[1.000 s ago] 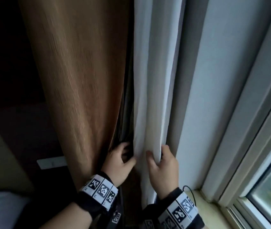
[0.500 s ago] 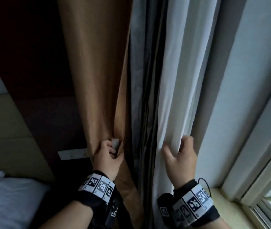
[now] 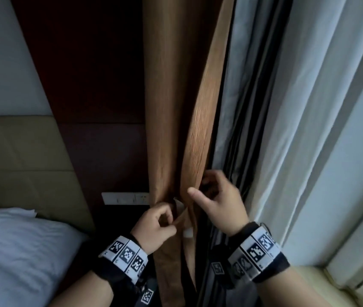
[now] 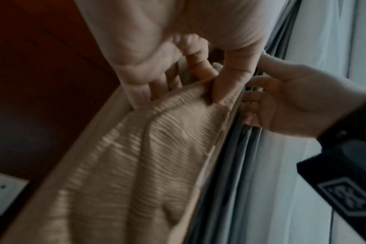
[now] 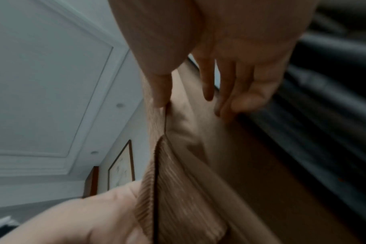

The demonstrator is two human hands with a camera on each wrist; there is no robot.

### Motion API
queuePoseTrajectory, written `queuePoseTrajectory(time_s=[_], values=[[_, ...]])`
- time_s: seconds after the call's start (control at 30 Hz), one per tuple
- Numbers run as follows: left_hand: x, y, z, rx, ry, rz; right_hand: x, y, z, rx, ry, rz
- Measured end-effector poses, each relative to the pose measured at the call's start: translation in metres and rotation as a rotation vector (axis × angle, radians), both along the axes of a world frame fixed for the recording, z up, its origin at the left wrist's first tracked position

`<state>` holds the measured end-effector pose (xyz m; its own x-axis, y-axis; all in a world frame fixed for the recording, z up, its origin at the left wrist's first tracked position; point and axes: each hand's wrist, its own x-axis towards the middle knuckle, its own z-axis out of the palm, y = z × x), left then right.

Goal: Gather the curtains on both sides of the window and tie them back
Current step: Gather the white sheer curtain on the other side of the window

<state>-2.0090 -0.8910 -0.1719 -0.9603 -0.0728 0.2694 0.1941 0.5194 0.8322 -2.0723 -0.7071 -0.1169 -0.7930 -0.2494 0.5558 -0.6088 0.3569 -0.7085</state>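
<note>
A brown ribbed curtain (image 3: 176,107) hangs in the middle, with dark grey lining (image 3: 249,129) and a white sheer curtain (image 3: 320,129) to its right. My left hand (image 3: 165,220) pinches a fold of the brown fabric low down, beside a small white tab (image 3: 188,233). In the left wrist view its fingers (image 4: 196,62) curl into the ribbed cloth (image 4: 157,148). My right hand (image 3: 207,189) hooks its fingers round the brown curtain's right edge, thumb lying in front. In the right wrist view the brown curtain's fold (image 5: 188,198) lies between its thumb and fingers (image 5: 226,92).
A bed with a white sheet (image 3: 20,251) and a padded headboard (image 3: 20,162) stand at the left. A white socket plate (image 3: 125,198) sits on the dark wood panel (image 3: 98,85) behind the curtain. The window sill (image 3: 331,284) runs at the lower right.
My right hand let go of the white sheer curtain and moved left to the brown curtain's edge. The left hand kept its pinch on the brown fold. The view swung left.
</note>
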Motion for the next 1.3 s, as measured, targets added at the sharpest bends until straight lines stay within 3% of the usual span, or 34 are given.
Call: queuePoseTrajectory(time_s=[0.1,0.2,0.27,0.33,0.4,0.47,0.53,0.67,0.73,0.8,0.87,0.9,1.07,1.2,1.3], values=[[0.012,-0.010,0.014,-0.173,-0.087,0.072,0.002,-0.023,0.003,0.153,-0.031,0.187],[0.033,-0.007,0.040,-0.617,-0.190,0.187,0.007,-0.046,0.006,0.263,0.011,0.185],[0.051,0.012,0.056,-0.818,-0.203,0.126,0.010,-0.058,0.011,0.310,-0.018,0.182],[0.062,0.041,0.065,-0.723,-0.291,-0.176,0.013,-0.065,0.023,0.380,-0.044,0.214],[0.057,0.062,0.063,-0.391,-0.473,-0.404,0.012,-0.065,0.033,0.481,-0.052,0.321],[0.038,0.066,0.056,-0.195,-0.501,-0.382,0.008,-0.057,0.037,0.584,-0.037,0.425],[0.017,0.060,0.049,-0.209,-0.398,-0.269,0.004,-0.035,0.041,0.616,-0.056,0.491],[-0.009,0.051,0.041,-0.031,-0.212,-0.184,0.006,0.026,0.044,0.334,-0.092,0.473],[-0.020,0.052,0.041,0.081,-0.181,-0.122,0.019,0.056,0.038,0.063,0.106,0.232],[-0.030,0.059,0.042,0.153,-0.133,-0.084,0.031,0.080,0.025,-0.164,0.394,-0.168],[-0.037,0.071,0.044,0.164,-0.073,-0.100,0.035,0.095,0.010,-0.288,0.484,-0.498],[-0.040,0.080,0.045,0.161,-0.052,-0.125,0.033,0.098,0.002,-0.303,0.459,-0.571],[-0.051,0.116,0.050,0.188,0.017,-0.225,0.016,0.092,-0.028,-0.224,0.067,-0.458],[-0.055,0.132,0.052,0.295,-0.075,-0.329,0.008,0.072,-0.035,0.018,0.084,-0.407],[-0.060,0.141,0.053,0.284,-0.094,-0.148,0.013,0.050,-0.029,0.041,0.022,-0.142]])
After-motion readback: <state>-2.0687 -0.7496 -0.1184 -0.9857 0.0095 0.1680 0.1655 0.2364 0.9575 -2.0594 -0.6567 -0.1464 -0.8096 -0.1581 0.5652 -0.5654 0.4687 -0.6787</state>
